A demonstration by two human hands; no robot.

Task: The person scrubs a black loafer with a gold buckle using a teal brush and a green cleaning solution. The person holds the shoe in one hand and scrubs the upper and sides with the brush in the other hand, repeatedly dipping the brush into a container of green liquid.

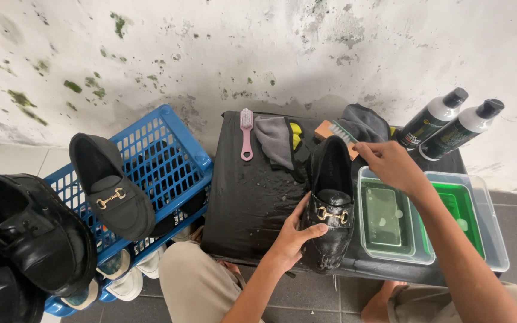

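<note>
A wet black loafer with a gold buckle stands on a black table, toe towards me. My left hand grips its side near the buckle. My right hand hovers over the loafer's heel and holds a wooden brush with pale green bristles.
A pink brush and grey cloths lie at the table's back. Two clear tubs of green liquid sit right of the loafer, two bottles behind them. A blue basket at left carries a matching loafer; black lace-up shoes lie beside it.
</note>
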